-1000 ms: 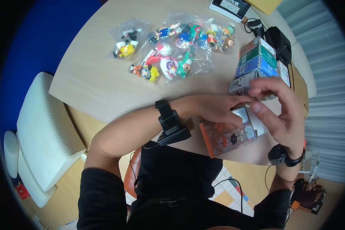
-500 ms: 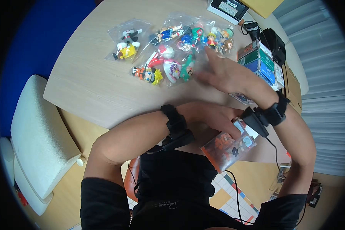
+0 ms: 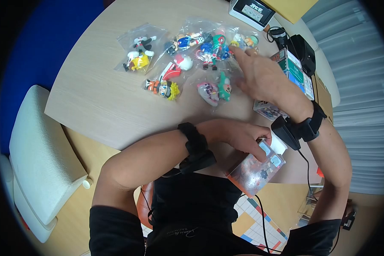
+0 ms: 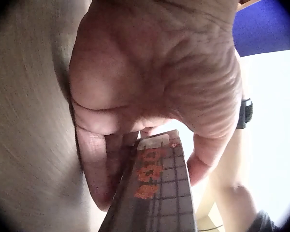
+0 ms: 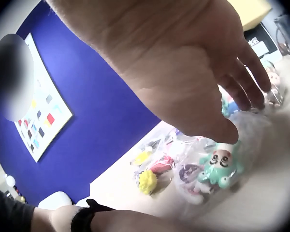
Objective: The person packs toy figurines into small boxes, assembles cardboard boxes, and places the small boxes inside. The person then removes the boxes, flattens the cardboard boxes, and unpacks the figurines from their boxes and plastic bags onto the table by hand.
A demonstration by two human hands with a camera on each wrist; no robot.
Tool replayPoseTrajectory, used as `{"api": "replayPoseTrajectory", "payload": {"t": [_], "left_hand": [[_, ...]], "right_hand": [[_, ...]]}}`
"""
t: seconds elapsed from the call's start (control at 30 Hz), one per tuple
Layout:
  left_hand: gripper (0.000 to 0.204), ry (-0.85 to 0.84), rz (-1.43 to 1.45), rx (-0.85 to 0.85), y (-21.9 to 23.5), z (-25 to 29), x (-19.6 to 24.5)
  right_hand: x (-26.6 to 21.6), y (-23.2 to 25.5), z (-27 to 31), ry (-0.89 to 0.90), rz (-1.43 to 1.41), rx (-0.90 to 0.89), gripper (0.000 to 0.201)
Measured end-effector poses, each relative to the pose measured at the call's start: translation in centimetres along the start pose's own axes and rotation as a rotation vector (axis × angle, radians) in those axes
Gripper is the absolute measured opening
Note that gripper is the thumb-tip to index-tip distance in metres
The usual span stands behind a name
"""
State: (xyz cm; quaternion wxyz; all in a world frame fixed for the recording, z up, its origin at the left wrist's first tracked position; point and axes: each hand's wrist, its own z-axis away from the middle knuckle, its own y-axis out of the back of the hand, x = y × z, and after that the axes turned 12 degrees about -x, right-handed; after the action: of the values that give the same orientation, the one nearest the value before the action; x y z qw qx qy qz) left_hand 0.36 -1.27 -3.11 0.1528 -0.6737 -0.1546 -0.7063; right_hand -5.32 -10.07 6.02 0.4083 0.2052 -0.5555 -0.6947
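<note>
My left hand [image 3: 243, 137] grips a small orange-and-grey printed box [image 3: 254, 173], its white end flap [image 3: 279, 145] standing open. In the left wrist view, thumb and fingers lie on either side of the box [image 4: 159, 188]. My right hand [image 3: 266, 79] reaches over the table and pinches the upper part of a clear plastic bag [image 5: 253, 130]. Inside that bag are a green figure [image 3: 225, 88] and a pink-and-purple figure [image 3: 208, 91]. The pinched edge is partly hidden by the fingers.
Other bagged figures lie to the left and behind: a yellow-haired one [image 3: 168, 90], a black-and-white one [image 3: 143, 42] and a blue one [image 3: 187, 41]. Stacked boxes [image 3: 294, 70], a black device [image 3: 303, 53] and a white device [image 3: 251, 15] stand at the right and back.
My right hand has swung from near the box to the bagged figures, and the bag with green and pink figures has slid right and nearer. The held box has tilted and shifted slightly.
</note>
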Motion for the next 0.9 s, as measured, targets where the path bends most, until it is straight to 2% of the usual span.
{"api": "replayPoseTrajectory", "payload": {"t": [0.03, 0.1, 0.13, 0.2, 0.23, 0.3, 0.33, 0.4, 0.43, 0.5, 0.53, 0.6, 0.63, 0.7, 0.73, 0.77, 0.8, 0.9], "left_hand": [[0.054, 0.001, 0.0, 0.001, 0.1, -0.1, -0.1], [0.055, -0.011, 0.054, -0.111, 0.4, -0.1, 0.3], [0.055, -0.008, 0.055, -0.114, 0.4, 0.3, 0.8], [0.05, 0.167, 0.129, -0.088, 0.5, 1.3, 2.1], [0.05, 0.171, 0.131, -0.088, 0.4, 0.9, 1.1], [0.036, -0.06, 0.162, -0.002, -0.1, -0.6, -2.1], [0.036, -0.056, 0.166, -0.001, -0.1, -1.1, -2.6], [0.032, -0.262, 0.047, 0.068, -0.1, -1.6, -2.5], [0.032, -0.261, 0.05, 0.067, 0.0, -1.4, -2.0], [0.033, -0.08, -0.14, 0.101, 0.3, -0.8, -0.4], [0.033, -0.079, -0.14, 0.099, 0.2, -0.4, 0.2], [0.035, -0.069, -0.081, 0.1, -0.2, 0.7, 1.4], [0.036, -0.064, -0.052, 0.101, -0.4, 1.1, 1.9], [0.038, -0.053, 0.006, 0.108, -0.6, 1.7, 2.3], [0.038, -0.052, 0.006, 0.109, -0.5, 0.9, 1.1], [0.038, -0.141, 0.044, 0.08, -0.2, -0.6, -1.0], [0.038, -0.232, 0.083, 0.049, -0.1, -1.1, -1.2], [0.039, -0.221, 0.081, 0.04, 0.0, -1.6, -2.1]], "right_hand": [[-0.1, 0.3, -0.3, 0.002, -0.001, 0.001, 0.061], [-0.7, 0.8, -1.2, 0.181, -0.112, 0.151, 0.042], [-1.3, 0.7, -1.6, 0.179, -0.115, 0.151, 0.042], [-2.9, 0.3, -2.8, 0.235, -0.263, -0.003, 0.04], [-3.8, 0.3, -3.2, 0.236, -0.267, -0.002, 0.04], [-5.3, 0.1, -4.0, 0.157, -0.336, -0.154, 0.05], [-5.8, -0.1, -4.1, 0.16, -0.34, -0.156, 0.05], [-6.4, -0.9, -4.3, 0.115, -0.41, -0.016, 0.066], [-6.4, -1.3, -4.9, 0.114, -0.412, -0.018, 0.066], [-6.1, -1.9, -6.6, 0.209, -0.395, -0.026, 0.084], [-6.7, -1.3, -6.6, 0.208, -0.396, -0.026, 0.084], [-7.6, 0.2, -6.5, 0.105, -0.505, -0.221, 0.1], [-7.5, 0.9, -6.5, 0.105, -0.506, -0.22, 0.1], [-7.3, 1.8, -6.5, 0.089, -0.631, -0.364, 0.102], [-7.3, 1.3, -6.6, 0.091, -0.631, -0.365, 0.102], [-7.1, 0.6, -6.7, 0.106, -0.652, -0.302, 0.098], [-7.0, 0.1, -6.7, 0.12, -0.674, -0.24, 0.096], [-6.6, -0.3, -6.6, 0.198, -0.696, -0.232, 0.089]]}}
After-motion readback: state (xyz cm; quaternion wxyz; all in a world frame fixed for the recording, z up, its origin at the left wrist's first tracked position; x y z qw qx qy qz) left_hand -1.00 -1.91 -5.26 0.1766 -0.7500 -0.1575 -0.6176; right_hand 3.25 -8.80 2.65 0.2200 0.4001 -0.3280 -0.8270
